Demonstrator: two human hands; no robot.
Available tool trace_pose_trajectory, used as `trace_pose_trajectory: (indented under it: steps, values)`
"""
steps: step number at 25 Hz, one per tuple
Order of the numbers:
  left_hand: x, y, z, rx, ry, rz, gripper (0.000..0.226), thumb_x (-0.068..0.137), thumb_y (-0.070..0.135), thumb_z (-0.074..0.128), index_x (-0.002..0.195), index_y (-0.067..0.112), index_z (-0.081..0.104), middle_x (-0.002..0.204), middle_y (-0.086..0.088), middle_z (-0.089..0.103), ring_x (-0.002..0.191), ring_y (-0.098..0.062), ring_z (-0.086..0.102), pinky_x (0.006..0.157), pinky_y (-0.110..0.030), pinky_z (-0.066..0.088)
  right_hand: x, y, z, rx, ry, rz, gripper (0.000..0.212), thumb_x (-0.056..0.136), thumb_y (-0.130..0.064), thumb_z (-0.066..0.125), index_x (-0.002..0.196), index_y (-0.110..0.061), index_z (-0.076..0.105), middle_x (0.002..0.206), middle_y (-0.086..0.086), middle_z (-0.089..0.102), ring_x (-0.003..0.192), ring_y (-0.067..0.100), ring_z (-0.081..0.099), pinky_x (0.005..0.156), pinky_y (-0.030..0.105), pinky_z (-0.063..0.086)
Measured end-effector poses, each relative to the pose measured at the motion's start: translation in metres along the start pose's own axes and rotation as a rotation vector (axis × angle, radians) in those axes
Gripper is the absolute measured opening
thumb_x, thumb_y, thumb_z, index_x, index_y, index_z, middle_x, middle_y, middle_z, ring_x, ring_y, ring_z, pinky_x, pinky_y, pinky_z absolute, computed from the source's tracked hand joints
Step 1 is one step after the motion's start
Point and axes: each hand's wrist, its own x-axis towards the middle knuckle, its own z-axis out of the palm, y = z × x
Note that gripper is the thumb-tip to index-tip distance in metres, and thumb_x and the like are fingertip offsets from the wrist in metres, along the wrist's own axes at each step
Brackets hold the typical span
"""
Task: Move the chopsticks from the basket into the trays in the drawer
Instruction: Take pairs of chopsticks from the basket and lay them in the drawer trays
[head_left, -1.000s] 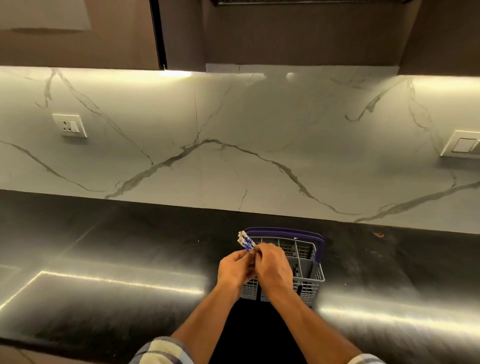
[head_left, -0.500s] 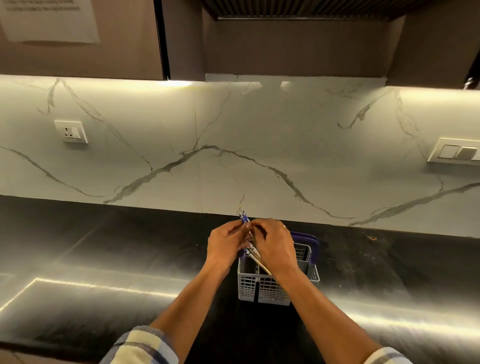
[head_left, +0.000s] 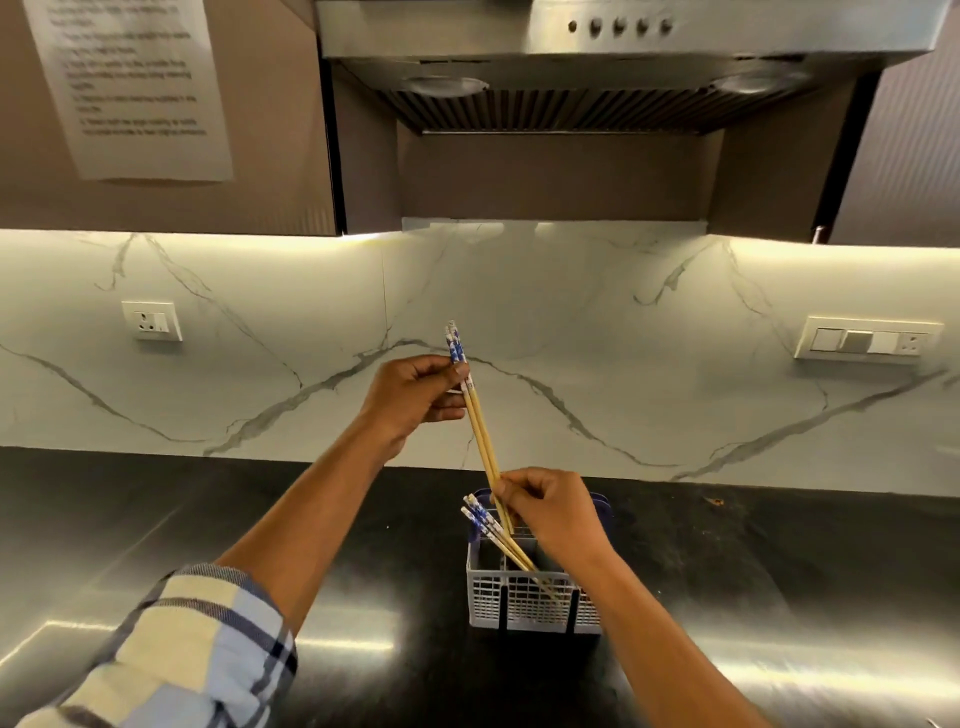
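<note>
A grey slotted cutlery basket (head_left: 524, 603) with a purple handle stands on the black counter. Several wooden chopsticks (head_left: 501, 535) with blue-and-white patterned tops lean inside it. My left hand (head_left: 415, 397) is raised above the basket and grips the patterned top of a lifted bundle of chopsticks (head_left: 480, 431). My right hand (head_left: 550, 506) pinches the lower end of that same bundle just above the basket rim. The drawer and its trays are out of view.
The black polished counter (head_left: 208, 545) runs along a white marble backsplash (head_left: 623, 338). A steel range hood (head_left: 597, 67) hangs overhead. A socket (head_left: 151, 320) sits on the left wall, a switch panel (head_left: 867, 340) on the right, and a paper notice (head_left: 130, 88) on the cabinet.
Both hands were together at the basket top. My left hand has since risen, drawing a bundle of chopsticks up out of the basket, while my right hand stays low near the rim.
</note>
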Motion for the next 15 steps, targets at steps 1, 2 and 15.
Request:
trace_pose_trajectory:
  steps: [1,2,15]
  values:
    - [-0.003,0.000,0.001,0.010,-0.014,-0.011,0.006,0.090,0.015,0.069,0.092,0.015,0.074,0.082,-0.005,0.077,0.068,-0.015,0.075,0.065,-0.027,0.063,-0.007,0.002,-0.001,0.022,-0.041,0.018,0.013,0.091,-0.025,0.067,0.097,-0.021,0.078,0.083,-0.001,0.077,0.077,0.017,0.073,0.082,0.034,0.061]
    - [-0.007,-0.002,0.004,0.018,-0.029,-0.028,0.006,0.090,0.015,0.069,0.092,0.014,0.074,0.082,-0.005,0.077,0.067,-0.015,0.075,0.065,-0.027,0.063,-0.015,0.006,-0.003,0.061,-0.083,0.047,0.012,0.091,-0.025,0.067,0.096,-0.022,0.078,0.084,0.000,0.077,0.081,0.019,0.074,0.082,0.034,0.061]
    - [-0.108,-0.134,0.045,0.042,-0.268,-0.415,0.020,0.091,0.012,0.067,0.107,0.000,0.070,0.088,-0.016,0.074,0.071,-0.018,0.070,0.066,-0.027,0.063,-0.142,0.127,0.023,0.066,-0.249,0.428,0.014,0.094,-0.022,0.063,0.092,-0.015,0.075,0.089,0.004,0.077,0.085,0.015,0.074,0.083,0.031,0.060]
